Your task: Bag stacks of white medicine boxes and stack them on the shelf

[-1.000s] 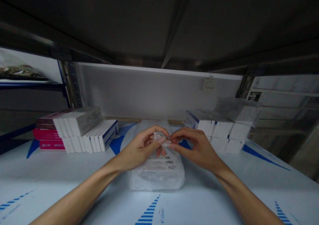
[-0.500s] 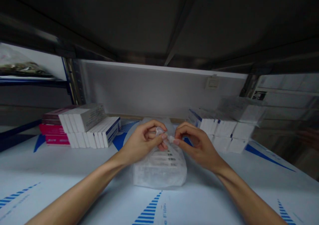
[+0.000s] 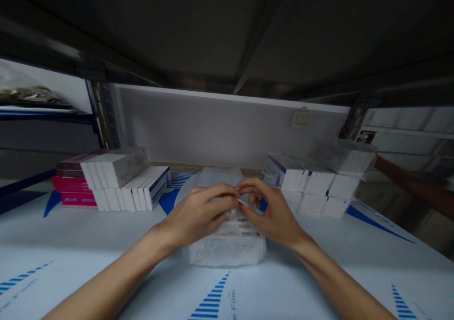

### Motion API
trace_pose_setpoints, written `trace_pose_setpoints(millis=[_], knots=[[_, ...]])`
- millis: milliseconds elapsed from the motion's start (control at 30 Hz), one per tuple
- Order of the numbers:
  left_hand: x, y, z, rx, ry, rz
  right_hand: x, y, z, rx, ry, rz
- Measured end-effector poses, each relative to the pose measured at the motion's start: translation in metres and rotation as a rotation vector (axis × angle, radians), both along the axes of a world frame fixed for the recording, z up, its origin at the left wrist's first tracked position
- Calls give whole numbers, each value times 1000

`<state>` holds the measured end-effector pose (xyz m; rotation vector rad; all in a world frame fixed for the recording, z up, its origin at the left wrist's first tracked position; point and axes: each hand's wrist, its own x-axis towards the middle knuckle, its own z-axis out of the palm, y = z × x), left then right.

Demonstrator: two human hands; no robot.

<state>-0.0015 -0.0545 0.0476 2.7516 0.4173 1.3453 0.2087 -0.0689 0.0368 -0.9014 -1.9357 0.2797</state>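
Note:
A clear plastic bag (image 3: 227, 253) holding white boxes lies on the shelf surface in the middle, its near end towards me. Above it my left hand (image 3: 198, 215) is closed, fingers bent over the bag's gathered top. My right hand (image 3: 275, 213) pinches the same gathered plastic, its fingertips meeting those of the left. A thin pale bit of plastic shows between the two hands. Both hands hide the middle of the bag and much of the gathered part.
White boxes (image 3: 117, 178) and pink boxes (image 3: 76, 192) are stacked on the left. More white boxes (image 3: 319, 187), partly under plastic, stand on the right. A metal shelf (image 3: 213, 31) hangs low overhead. Another person's arm (image 3: 411, 178) shows at the right edge.
My left hand has turned palm-down over the gathered top, and my right hand has moved left until the fingertips meet. Another person's arm has come into clearer view on the right.

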Motion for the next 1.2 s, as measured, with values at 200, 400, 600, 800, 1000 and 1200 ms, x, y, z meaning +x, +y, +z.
trace_pose_setpoints(millis=[200,400,600,800,1000,1200], knots=[[-4,-8,3,-72,27,73,2,3,3,-346,280,344],[-7,-6,11,84,119,20,-4,12,-1,-473,634,168],[-27,-26,15,-152,354,-102,8,25,-8,-491,459,-18],[-39,-43,-17,-379,253,-126,22,40,-16,-469,36,31],[-42,-31,-21,-594,139,-148,29,25,-3,-277,-175,259],[-41,-20,3,-657,59,-114,15,-8,10,-347,-482,238]])
